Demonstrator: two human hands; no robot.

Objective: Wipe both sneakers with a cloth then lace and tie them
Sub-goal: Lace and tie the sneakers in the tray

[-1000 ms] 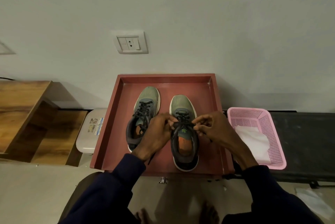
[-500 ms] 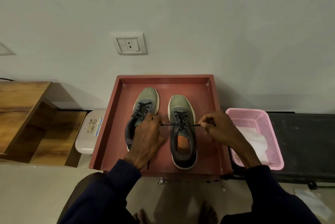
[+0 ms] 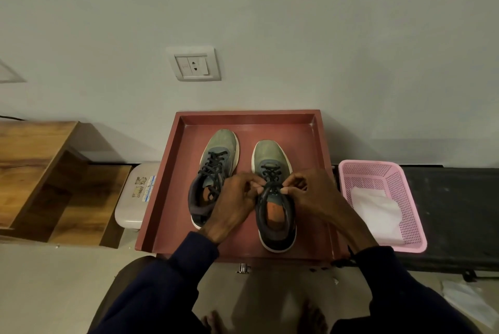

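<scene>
Two grey-green sneakers with black laces stand side by side, toes to the wall, in a red tray (image 3: 167, 187). The left sneaker (image 3: 216, 160) is laced, and my left wrist hides part of its heel. Over the tongue of the right sneaker (image 3: 271, 155) my left hand (image 3: 235, 204) and my right hand (image 3: 313, 196) meet. Each pinches the black lace (image 3: 271, 187) with curled fingers, close together above the top eyelets. A white cloth (image 3: 375, 212) lies in the pink basket (image 3: 413, 215) right of the tray.
A wall with a socket (image 3: 194, 63) rises right behind the tray. A wooden shelf unit (image 3: 40, 171) and a small white stool (image 3: 132, 198) stand to the left. The basket sits on a black bench (image 3: 459, 212). My bare feet show at the bottom.
Half a second ago my hands were apart, pulling the lace taut sideways across the right sneaker. They have come back together over its tongue.
</scene>
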